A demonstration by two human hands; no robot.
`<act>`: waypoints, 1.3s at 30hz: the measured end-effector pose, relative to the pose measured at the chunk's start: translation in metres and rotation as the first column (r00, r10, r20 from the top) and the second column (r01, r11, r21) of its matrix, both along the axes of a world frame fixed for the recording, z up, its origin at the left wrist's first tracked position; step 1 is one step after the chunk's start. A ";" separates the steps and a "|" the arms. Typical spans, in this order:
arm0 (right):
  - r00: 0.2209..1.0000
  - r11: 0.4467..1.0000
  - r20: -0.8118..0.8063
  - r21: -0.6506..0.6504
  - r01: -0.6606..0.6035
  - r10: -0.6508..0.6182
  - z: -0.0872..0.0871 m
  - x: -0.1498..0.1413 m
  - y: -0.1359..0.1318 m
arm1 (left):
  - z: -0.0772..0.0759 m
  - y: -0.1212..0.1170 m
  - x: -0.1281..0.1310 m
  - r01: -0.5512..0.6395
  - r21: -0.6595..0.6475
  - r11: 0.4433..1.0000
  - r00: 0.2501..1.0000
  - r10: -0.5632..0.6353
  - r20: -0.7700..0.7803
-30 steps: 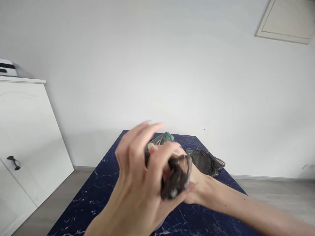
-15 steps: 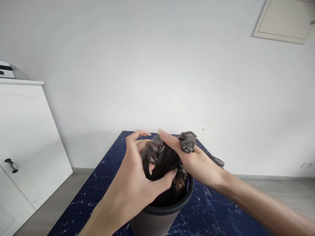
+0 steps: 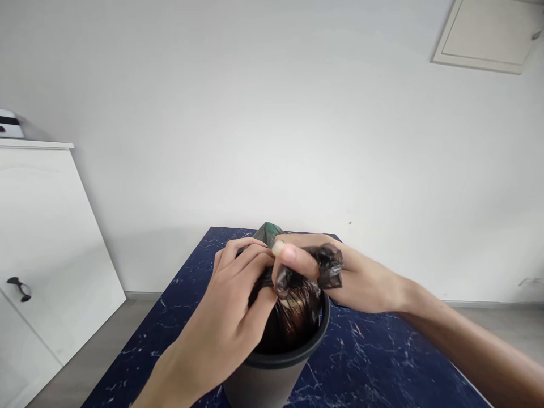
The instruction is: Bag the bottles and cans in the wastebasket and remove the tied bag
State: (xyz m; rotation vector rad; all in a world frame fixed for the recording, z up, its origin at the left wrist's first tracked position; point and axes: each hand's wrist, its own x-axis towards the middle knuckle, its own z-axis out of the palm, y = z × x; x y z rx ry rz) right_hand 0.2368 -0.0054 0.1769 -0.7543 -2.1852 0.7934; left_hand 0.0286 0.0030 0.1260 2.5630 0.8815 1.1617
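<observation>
A round dark grey bin point(image 3: 272, 377) stands on the dark blue marbled table point(image 3: 365, 368) right in front of me. A black plastic bag point(image 3: 295, 309) sits inside it, its top gathered above the rim. My left hand point(image 3: 232, 317) is closed around the gathered neck of the bag. My right hand point(image 3: 340, 272) pinches a twisted end of the same bag between thumb and fingers, just above the bin's far rim. A greenish bit of plastic point(image 3: 267, 231) pokes up behind my fingers.
A white cabinet point(image 3: 46, 249) with a black handle point(image 3: 17, 286) stands at the left, with a white device on top. A white wall lies behind the table. A pale panel point(image 3: 484, 37) is set in the wall at the upper right. Grey floor shows on both sides.
The bin came into view under my hands. My hands went from a blurred grasp of the bag to gripping its gathered top, and the right hand pulled a twisted end over toward the left.
</observation>
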 end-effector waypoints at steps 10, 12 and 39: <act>0.939 0.865 0.265 0.499 0.059 -0.217 -0.012 0.025 -0.005 | 0.001 0.001 -0.005 -0.183 -0.088 0.979 0.981 0.188 0.054; 0.926 0.800 0.207 0.582 0.142 -0.315 -0.021 0.025 -0.001 | 0.001 0.000 -0.004 -0.215 -0.072 0.974 0.973 0.220 0.067; 0.829 0.529 0.260 0.847 0.050 -0.495 -0.042 -0.002 0.007 | 0.004 0.013 -0.016 -0.067 -0.246 0.967 0.982 0.108 0.158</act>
